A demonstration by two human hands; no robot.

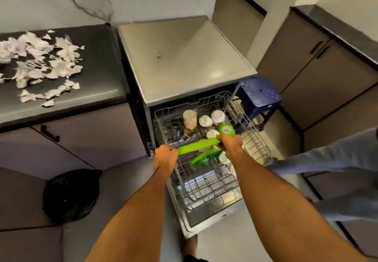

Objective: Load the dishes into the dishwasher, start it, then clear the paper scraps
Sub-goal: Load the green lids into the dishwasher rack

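Note:
The dishwasher stands open with its wire rack pulled out over the lowered door. In the rack stand several pale cups and a green cup. A green plate is held edge-up over the rack: my left hand grips its left end and my right hand grips its right end. Below it a second green plate leans in the rack. Torn white paper scraps lie spread on the dark counter at the left.
A blue plastic stool stands right of the dishwasher. A black bag lies on the floor at the left. Grey cabinets line the right wall. A person's trouser leg is at the right, and a bare foot by the door's edge.

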